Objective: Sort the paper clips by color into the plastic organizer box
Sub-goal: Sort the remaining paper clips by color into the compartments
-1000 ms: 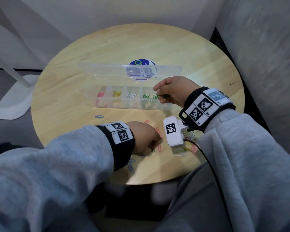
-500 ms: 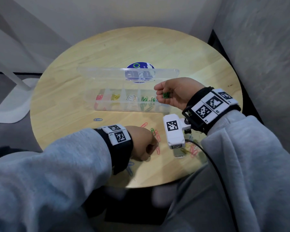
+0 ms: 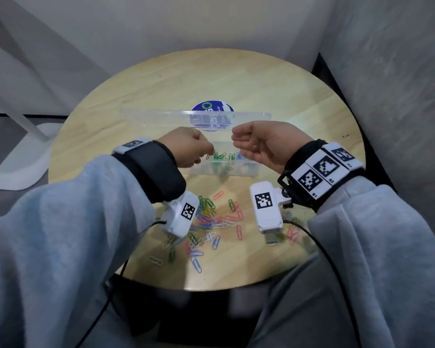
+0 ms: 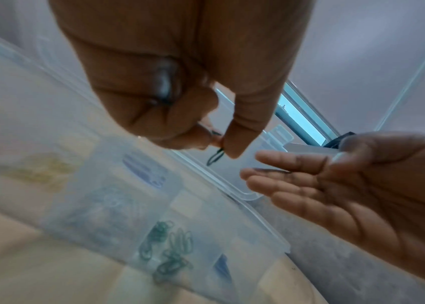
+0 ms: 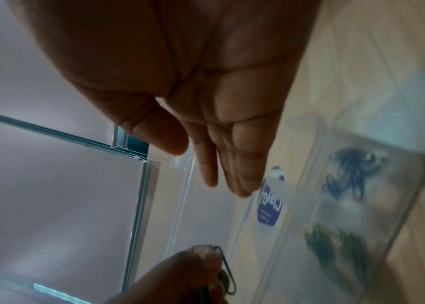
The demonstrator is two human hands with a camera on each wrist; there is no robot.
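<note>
The left hand pinches a dark green wire paper clip above the clear plastic organizer box. The right hand lies palm-up beside it, fingers relaxed. Loose coloured clips lie near the round wooden table's near edge.

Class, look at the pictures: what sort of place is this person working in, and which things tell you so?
Probably a plain indoor room corner set up for recording, not a home kitchen or workshop: a small round wooden table against bare grey walls, and a white stand base on the floor.

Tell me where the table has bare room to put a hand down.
Bare wood lies on the table beyond the organizer box, and left of it. Crowded: the loose paper clips between the wrists, near the front edge.
</note>
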